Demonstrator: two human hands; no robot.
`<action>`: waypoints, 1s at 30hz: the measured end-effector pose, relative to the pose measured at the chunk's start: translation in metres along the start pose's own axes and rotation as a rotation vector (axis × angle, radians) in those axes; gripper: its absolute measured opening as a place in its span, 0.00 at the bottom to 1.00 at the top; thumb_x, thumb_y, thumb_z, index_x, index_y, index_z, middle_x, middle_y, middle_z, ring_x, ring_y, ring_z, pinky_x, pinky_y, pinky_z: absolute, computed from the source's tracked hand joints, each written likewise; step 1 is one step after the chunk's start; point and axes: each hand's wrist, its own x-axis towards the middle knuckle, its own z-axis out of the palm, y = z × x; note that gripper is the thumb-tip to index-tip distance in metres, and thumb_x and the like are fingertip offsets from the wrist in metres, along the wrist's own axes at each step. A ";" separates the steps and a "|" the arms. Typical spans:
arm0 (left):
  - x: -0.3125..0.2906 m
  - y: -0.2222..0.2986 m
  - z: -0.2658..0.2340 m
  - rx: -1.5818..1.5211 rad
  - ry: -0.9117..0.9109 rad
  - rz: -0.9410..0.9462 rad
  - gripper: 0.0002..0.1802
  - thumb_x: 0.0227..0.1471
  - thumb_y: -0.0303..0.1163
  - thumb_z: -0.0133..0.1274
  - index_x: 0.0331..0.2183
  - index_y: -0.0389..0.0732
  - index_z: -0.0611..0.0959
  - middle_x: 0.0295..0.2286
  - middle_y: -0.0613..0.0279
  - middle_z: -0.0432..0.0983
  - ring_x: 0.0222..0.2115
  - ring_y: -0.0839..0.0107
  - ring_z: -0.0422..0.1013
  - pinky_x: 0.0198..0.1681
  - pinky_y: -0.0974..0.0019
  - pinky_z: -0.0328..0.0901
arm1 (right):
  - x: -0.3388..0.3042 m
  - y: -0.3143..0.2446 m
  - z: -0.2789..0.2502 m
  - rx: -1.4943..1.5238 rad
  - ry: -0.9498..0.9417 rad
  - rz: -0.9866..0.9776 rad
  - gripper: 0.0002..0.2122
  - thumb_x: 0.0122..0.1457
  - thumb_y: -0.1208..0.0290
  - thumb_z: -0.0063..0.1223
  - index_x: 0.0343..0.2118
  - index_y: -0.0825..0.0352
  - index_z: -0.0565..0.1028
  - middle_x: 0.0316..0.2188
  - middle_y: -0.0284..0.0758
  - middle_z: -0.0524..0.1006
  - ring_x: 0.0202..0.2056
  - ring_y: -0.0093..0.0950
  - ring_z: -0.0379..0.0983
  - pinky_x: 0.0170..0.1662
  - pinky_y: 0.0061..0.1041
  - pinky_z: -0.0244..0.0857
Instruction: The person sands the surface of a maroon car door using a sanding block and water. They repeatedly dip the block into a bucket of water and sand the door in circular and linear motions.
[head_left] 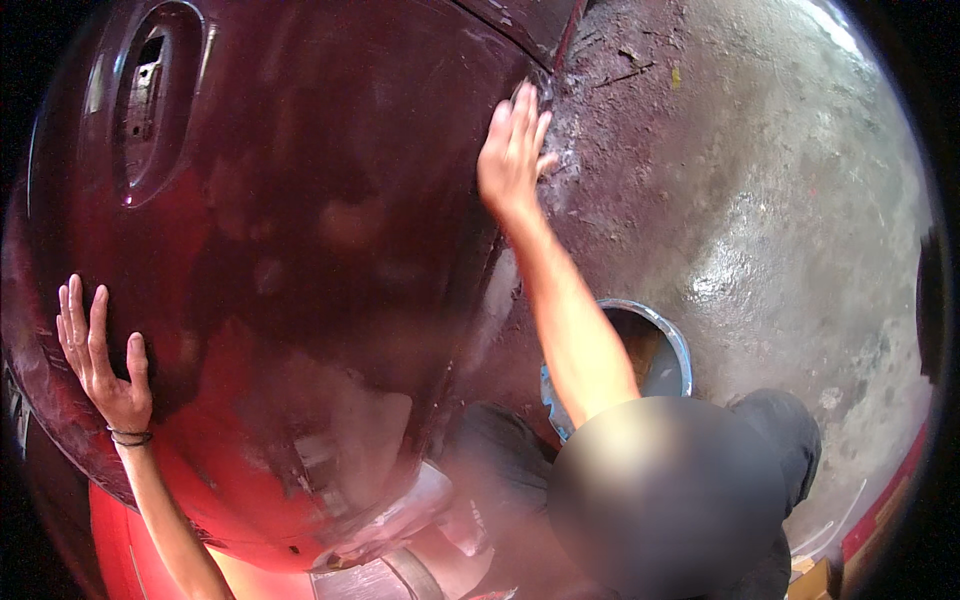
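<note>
A dark maroon car door panel (330, 230) fills the left and middle, glossy and reflecting light. My left hand (105, 370), with a dark band at the wrist, lies open on the panel's left side, fingers spread. My right hand (512, 165) rests with fingers outstretched along the panel's right edge, close to a seam. Its fingertips are slightly blurred, and I cannot make out whether anything lies under them. An oval handle recess (165, 105) with an opening in it sits at the upper left.
A bucket (680, 345) with a blue rim stands below my right forearm. A rough concrete floor (800, 270) spreads to the right, with maroon residue beside the panel. Dark trousers (500, 455) and a blurred patch (665, 500) occupy the lower right.
</note>
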 end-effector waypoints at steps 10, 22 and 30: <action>-0.001 0.001 -0.002 0.010 -0.002 -0.005 0.33 0.69 0.39 0.55 0.71 0.44 0.75 0.75 0.49 0.63 0.77 0.47 0.55 0.79 0.38 0.45 | 0.014 -0.032 -0.018 -0.031 -0.062 0.127 0.36 0.80 0.41 0.25 0.83 0.59 0.51 0.85 0.37 0.47 0.82 0.58 0.33 0.76 0.77 0.25; 0.001 0.005 -0.004 0.014 0.000 -0.010 0.33 0.69 0.40 0.54 0.71 0.45 0.75 0.75 0.49 0.63 0.77 0.47 0.55 0.79 0.39 0.46 | 0.054 -0.028 -0.027 0.020 -0.088 0.293 0.36 0.79 0.41 0.25 0.82 0.59 0.52 0.84 0.37 0.49 0.82 0.58 0.36 0.77 0.76 0.31; -0.005 0.002 -0.014 0.025 -0.008 -0.018 0.33 0.67 0.36 0.56 0.71 0.45 0.76 0.74 0.50 0.64 0.77 0.48 0.56 0.79 0.40 0.47 | 0.007 -0.039 -0.001 0.107 -0.092 0.066 0.40 0.79 0.40 0.29 0.83 0.64 0.43 0.85 0.44 0.40 0.83 0.50 0.39 0.76 0.76 0.32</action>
